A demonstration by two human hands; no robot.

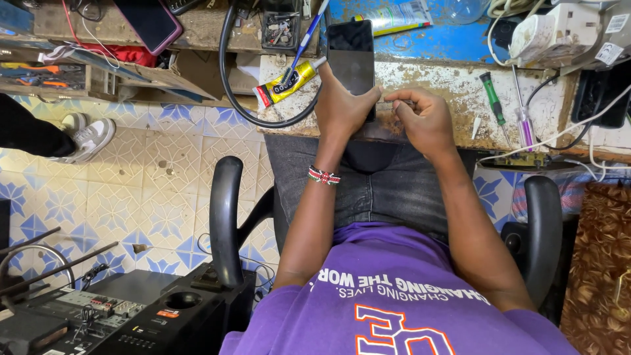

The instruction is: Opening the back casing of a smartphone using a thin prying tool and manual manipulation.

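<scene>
A black phone lies face up on the worn white workbench. My left hand, with a beaded band on its wrist, rests on the phone's near end and pins it down, thumb stretched to the right. My right hand sits just right of the phone at the bench edge. Its fingers are curled, and thumb and forefinger are pinched together near the phone's lower right corner. Whatever is between them is too small to make out.
A yellow glue tube and a black cable loop lie left of the phone. A green screwdriver and a purple one lie to the right. The chair's armrests flank my lap. Black audio equipment stands on the tiled floor.
</scene>
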